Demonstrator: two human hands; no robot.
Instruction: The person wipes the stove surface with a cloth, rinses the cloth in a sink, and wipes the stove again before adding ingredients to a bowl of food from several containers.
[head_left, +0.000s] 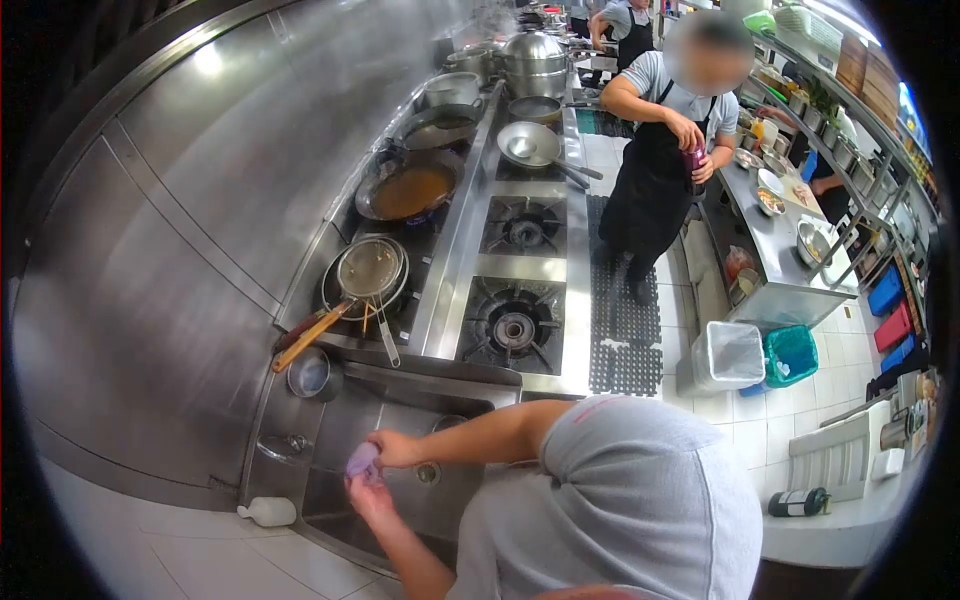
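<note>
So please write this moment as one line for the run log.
place: sink | left hand: under purple thing | right hand: on purple thing | nearby: drain, white bottle

From my feed: the purple thing between my hands is too small to identify; my shoulder hides the sink corner.

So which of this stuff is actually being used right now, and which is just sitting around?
In use:
- purple object, held between both hands
- left hand
- right hand
- sink, under the hands

Lying about:
- white bottle beside the sink
- strainer over a pot
- pan of brown sauce
- empty burner
- white bin
</note>
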